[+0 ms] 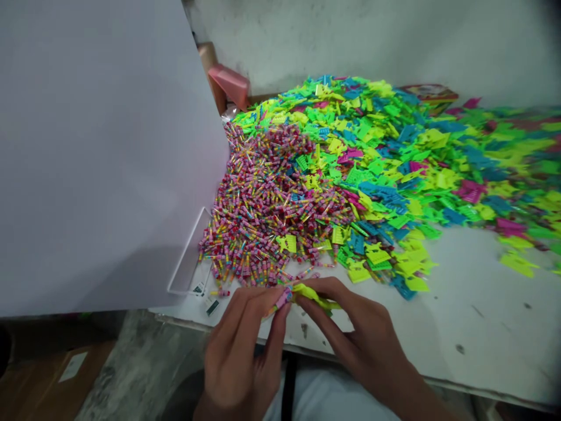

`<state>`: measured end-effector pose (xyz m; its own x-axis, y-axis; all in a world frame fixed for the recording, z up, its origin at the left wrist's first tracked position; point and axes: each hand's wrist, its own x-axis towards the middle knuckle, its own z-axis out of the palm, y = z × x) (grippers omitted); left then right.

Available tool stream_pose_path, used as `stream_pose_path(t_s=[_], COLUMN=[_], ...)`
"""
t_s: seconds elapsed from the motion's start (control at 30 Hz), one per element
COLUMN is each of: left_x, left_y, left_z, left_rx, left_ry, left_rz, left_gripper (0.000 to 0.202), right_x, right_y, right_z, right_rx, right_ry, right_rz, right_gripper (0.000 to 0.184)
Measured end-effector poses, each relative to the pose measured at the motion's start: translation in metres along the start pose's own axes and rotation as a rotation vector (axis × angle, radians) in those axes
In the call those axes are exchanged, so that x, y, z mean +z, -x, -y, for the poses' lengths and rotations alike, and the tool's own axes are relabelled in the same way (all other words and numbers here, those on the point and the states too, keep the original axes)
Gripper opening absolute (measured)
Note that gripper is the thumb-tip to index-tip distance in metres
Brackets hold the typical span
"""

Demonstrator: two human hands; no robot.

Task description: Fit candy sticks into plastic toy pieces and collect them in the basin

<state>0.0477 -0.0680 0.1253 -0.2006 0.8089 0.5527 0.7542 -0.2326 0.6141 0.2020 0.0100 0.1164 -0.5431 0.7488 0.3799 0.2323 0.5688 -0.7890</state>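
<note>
My left hand (pixel 245 345) pinches a small pink-wrapped tube (pixel 284 297) with an orange-yellow end between thumb and fingers. In my right hand (pixel 350 327) is a flat yellow-green plastic piece (pixel 318 297), gripped between thumb and forefinger. The tube and the plastic piece meet end to end between both hands, near the table's front edge; whether they are joined I cannot tell. Just beyond my hands lies a large heap of similar pink tubes (pixel 258 204). Beside it on the right spreads a pile of flat plastic pieces (pixel 377 134) in green, yellow, blue and magenta.
A large pale panel (pixel 96 152) rises at the left. Near it stands a clear plastic tray (pixel 175 280), with small printed labels (pixel 213 307) close by. A pink block (pixel 230 85) is at the back. The white table (pixel 473 304) runs along a wall; a cardboard box (pixel 52 380) sits below.
</note>
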Motion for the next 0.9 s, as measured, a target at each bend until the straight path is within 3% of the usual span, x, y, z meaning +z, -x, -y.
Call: stream_pose_path(t_s=[0.17, 0.37, 0.5, 0.57, 0.67, 0.77, 0.83, 0.9], left_x=[-0.006, -0.013, -0.013, -0.013, -0.011, -0.005, 0.0, 0.004], left_y=[-0.001, -0.006, -0.005, -0.004, -0.003, -0.001, 0.001, 0.002], left_z=[0.011, 0.03, 0.039, 0.04, 0.04, 0.042, 0.043, 0.044], left_rx=[0.055, -0.219, -0.291, -0.261, -0.111, 0.03, -0.053, -0.231], left_ry=[0.064, 0.289, 0.276, 0.224, 0.07, 0.019, 0.111, 0.22], left_rz=[0.097, 0.353, 0.426, 0.435, 0.472, 0.393, 0.253, 0.11], left_gripper=[0.029, 0.018, 0.01, 0.013, 0.016, 0.016, 0.017, 0.016], right_x=[0.0, -0.004, 0.002, 0.006, 0.009, 0.01, 0.008, 0.006], right_y=[0.004, 0.0, 0.001, 0.001, -0.003, -0.012, -0.018, -0.02], right_z=[-0.008, -0.014, -0.018, -0.021, -0.027, -0.03, -0.03, -0.029], right_rx=[-0.108, -0.136, -0.149, -0.108, 0.041, 0.258, 0.371, 0.45], right_ry=[0.061, 0.025, 0.004, -0.029, -0.125, -0.315, -0.407, -0.421], right_rz=[0.059, 0.157, 0.157, 0.163, 0.22, 0.287, 0.273, 0.241], right_gripper=[0.019, 0.013, 0.014, 0.013, 0.005, 0.016, 0.019, 0.022])
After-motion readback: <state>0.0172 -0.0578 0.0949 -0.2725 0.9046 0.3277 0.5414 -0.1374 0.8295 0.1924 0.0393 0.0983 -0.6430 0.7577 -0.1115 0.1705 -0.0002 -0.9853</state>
